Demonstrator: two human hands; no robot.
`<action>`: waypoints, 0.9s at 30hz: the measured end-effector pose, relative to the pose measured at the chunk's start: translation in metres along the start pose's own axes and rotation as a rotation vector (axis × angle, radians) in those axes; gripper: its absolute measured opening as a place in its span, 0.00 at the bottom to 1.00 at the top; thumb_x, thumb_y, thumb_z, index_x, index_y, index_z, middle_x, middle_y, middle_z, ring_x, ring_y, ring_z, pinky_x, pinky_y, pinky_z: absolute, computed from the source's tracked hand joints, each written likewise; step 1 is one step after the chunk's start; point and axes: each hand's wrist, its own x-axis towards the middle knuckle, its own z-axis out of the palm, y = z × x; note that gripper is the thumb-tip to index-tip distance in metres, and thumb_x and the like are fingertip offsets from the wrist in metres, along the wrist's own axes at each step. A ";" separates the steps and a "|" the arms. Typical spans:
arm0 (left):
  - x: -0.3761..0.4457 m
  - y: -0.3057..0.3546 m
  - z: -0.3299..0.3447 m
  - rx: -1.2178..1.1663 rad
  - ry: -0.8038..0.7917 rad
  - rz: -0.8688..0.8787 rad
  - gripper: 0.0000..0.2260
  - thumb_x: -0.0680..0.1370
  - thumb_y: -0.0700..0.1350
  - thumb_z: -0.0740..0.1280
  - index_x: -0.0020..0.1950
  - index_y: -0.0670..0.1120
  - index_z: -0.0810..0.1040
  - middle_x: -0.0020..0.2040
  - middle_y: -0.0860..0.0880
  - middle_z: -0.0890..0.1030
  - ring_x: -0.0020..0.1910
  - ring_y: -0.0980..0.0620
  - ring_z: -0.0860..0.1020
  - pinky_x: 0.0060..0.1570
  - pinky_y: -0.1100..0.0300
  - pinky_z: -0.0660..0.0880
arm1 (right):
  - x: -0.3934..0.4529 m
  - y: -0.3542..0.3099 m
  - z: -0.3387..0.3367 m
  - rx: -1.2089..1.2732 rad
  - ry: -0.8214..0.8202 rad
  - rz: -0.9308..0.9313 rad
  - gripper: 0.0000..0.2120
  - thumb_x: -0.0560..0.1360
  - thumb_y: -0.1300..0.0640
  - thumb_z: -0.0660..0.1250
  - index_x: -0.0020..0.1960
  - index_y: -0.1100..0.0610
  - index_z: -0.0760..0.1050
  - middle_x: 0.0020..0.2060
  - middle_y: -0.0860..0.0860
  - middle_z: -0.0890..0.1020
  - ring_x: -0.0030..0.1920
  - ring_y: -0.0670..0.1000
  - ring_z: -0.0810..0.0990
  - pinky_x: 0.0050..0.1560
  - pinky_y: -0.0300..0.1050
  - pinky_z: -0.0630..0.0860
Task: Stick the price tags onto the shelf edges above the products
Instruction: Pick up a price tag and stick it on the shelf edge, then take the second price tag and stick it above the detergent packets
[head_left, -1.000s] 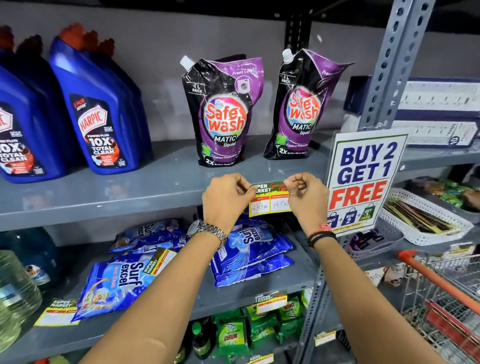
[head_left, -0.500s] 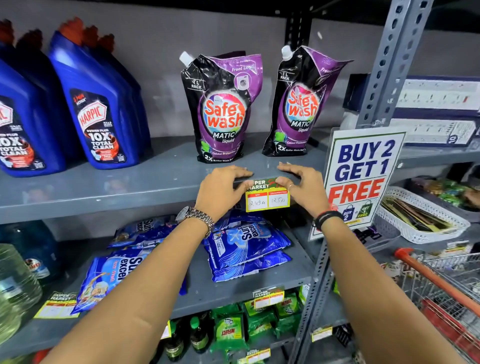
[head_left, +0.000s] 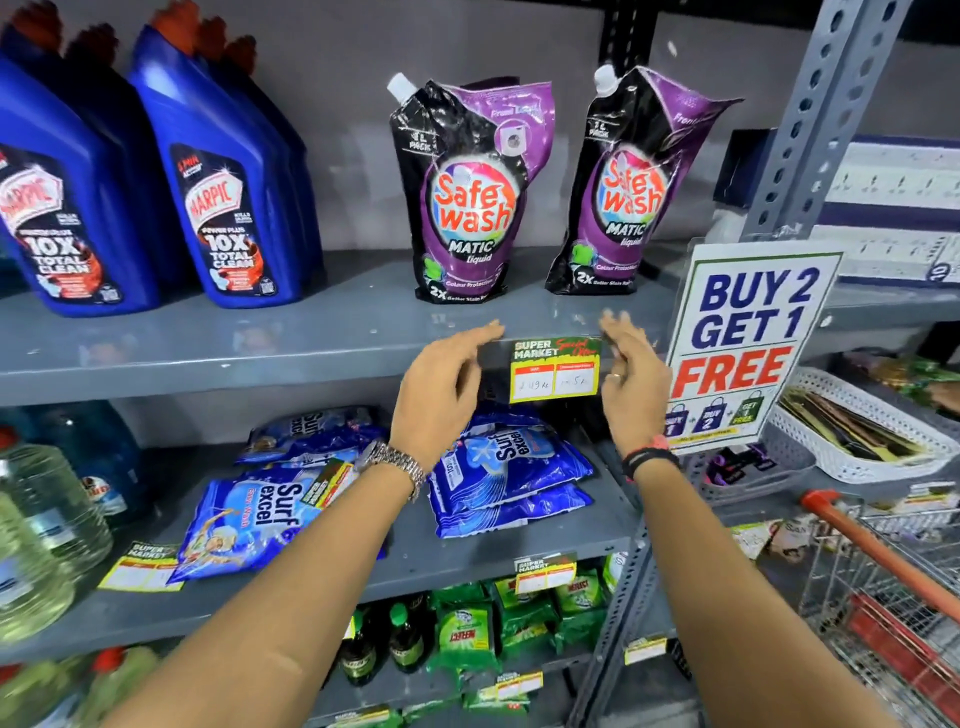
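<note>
In the head view, a grey metal shelf (head_left: 208, 358) runs across a shop aisle with a plain grey wall behind it, and everything here is placed against that shelf. On its front edge sits the price tag (head_left: 555, 370), green on top, yellow-bordered below, its handwritten figures too blurred to read. The left hand (head_left: 439, 387) hovers just left of the tag and the right hand (head_left: 635, 382) just right of it, both with fingers spread loose, gripping nothing and apart from the tag. On top of the shelf, directly behind the tag, stand two purple Safewash pouches (head_left: 470, 192); further left stand blue Harpic bottles (head_left: 228, 208). Under the shelf lie blue Surf Excel packets (head_left: 509, 467). At the shelf's right end a perforated upright (head_left: 826, 114) carries a "BUY 2 GET 1 FREE" sign (head_left: 748, 343).
</note>
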 end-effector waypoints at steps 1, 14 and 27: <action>-0.015 -0.007 -0.005 0.005 0.026 0.031 0.18 0.76 0.35 0.60 0.61 0.51 0.77 0.54 0.52 0.84 0.48 0.56 0.77 0.52 0.63 0.71 | -0.014 0.004 0.007 0.019 0.076 0.043 0.32 0.71 0.78 0.54 0.69 0.53 0.67 0.70 0.53 0.70 0.69 0.48 0.68 0.66 0.29 0.64; -0.153 -0.174 -0.088 -0.075 -0.103 -0.931 0.11 0.77 0.34 0.62 0.57 0.38 0.78 0.53 0.40 0.83 0.53 0.42 0.81 0.55 0.54 0.75 | -0.170 0.015 0.186 0.084 -0.442 0.395 0.17 0.73 0.71 0.63 0.61 0.66 0.72 0.58 0.64 0.79 0.59 0.63 0.77 0.63 0.57 0.72; -0.181 -0.284 -0.116 -0.380 -0.222 -1.160 0.12 0.75 0.29 0.63 0.59 0.29 0.75 0.56 0.31 0.79 0.54 0.38 0.79 0.54 0.55 0.77 | -0.138 -0.019 0.346 -0.258 -0.849 0.282 0.15 0.76 0.62 0.62 0.61 0.63 0.75 0.58 0.64 0.80 0.60 0.61 0.77 0.62 0.52 0.72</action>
